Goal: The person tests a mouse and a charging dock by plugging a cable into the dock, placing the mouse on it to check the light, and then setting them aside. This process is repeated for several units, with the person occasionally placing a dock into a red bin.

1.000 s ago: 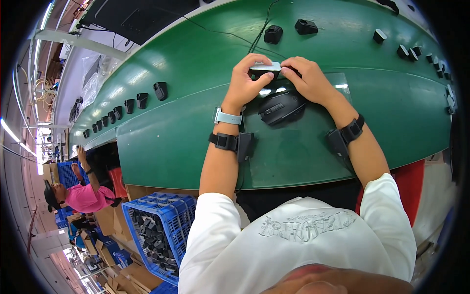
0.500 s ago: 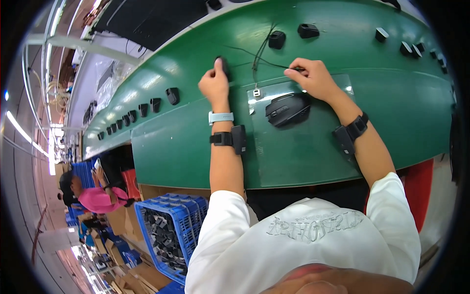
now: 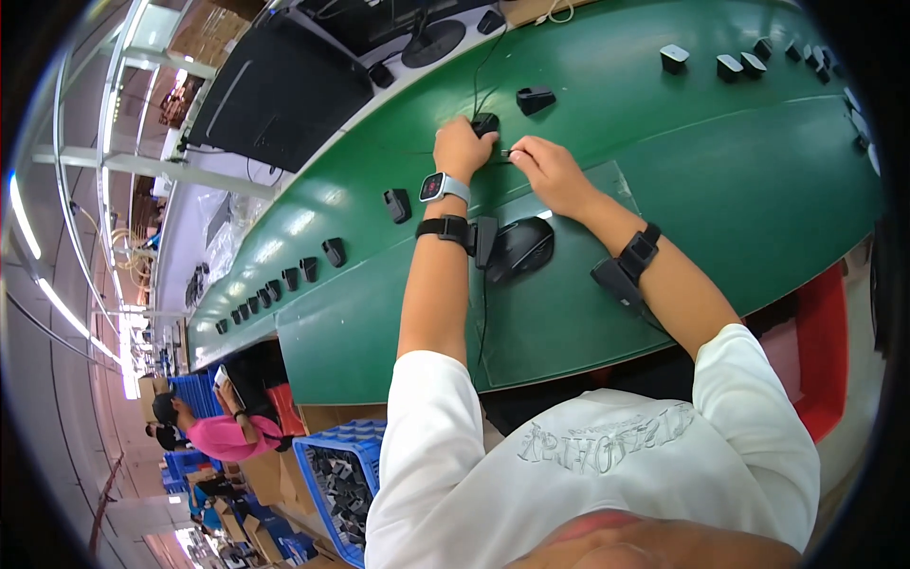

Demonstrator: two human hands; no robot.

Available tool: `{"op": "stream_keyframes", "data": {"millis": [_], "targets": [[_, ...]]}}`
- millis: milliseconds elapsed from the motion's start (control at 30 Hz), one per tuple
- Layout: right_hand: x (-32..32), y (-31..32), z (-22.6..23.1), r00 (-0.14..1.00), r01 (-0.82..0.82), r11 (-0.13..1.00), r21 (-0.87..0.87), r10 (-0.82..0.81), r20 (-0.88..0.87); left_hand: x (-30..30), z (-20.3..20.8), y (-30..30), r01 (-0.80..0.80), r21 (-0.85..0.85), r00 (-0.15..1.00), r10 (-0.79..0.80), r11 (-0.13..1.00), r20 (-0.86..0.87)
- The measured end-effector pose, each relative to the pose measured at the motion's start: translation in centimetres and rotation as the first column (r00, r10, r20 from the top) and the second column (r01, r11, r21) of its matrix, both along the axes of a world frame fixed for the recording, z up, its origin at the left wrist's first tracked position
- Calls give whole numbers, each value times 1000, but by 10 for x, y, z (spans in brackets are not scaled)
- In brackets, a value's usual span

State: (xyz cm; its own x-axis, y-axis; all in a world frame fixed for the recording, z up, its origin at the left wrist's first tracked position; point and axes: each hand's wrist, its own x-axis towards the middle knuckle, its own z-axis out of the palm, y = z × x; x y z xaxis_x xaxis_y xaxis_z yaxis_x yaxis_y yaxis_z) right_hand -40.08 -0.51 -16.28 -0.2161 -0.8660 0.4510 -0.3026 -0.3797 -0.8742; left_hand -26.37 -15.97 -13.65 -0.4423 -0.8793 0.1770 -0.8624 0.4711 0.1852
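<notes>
My left hand is closed around a small black angular charging dock on the green table. Just to its right, my right hand pinches the end of a thin dark cable close to the dock; whether the two touch I cannot tell. Nearer to me, a black computer mouse lies on a clear sheet, partly behind my left wrist strap. One similar black dock stands left of my left forearm, another black dock beyond my right hand.
More black docks run in a row along the table's left side. Several light-topped pieces stand far right. A monitor lies beyond the left edge. Below is a blue crate of black parts; a person in pink sits farther left.
The dock my left hand held now stands on the table at left, let go. That hand has taken hold of another dock, and my right hand has come close with the cable. The view has turned.
</notes>
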Motion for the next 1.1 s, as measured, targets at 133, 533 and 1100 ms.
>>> {"op": "stream_keyframes", "data": {"millis": [133, 533, 1100], "targets": [[0, -4, -1, 995, 57, 997, -48, -53, 85, 16, -6, 3, 141, -258, 970, -185, 956, -156], [-3, -7, -8, 741, -475, 879, -41, 424, 520, 47, 12, 92, 573, 304, 117, 292, 761, -949], [-2, 7, 4, 980, -146, 977, -152, 122, -155, 69, -4, 93, 636, 379, 156, 368, 672, -916]]}}
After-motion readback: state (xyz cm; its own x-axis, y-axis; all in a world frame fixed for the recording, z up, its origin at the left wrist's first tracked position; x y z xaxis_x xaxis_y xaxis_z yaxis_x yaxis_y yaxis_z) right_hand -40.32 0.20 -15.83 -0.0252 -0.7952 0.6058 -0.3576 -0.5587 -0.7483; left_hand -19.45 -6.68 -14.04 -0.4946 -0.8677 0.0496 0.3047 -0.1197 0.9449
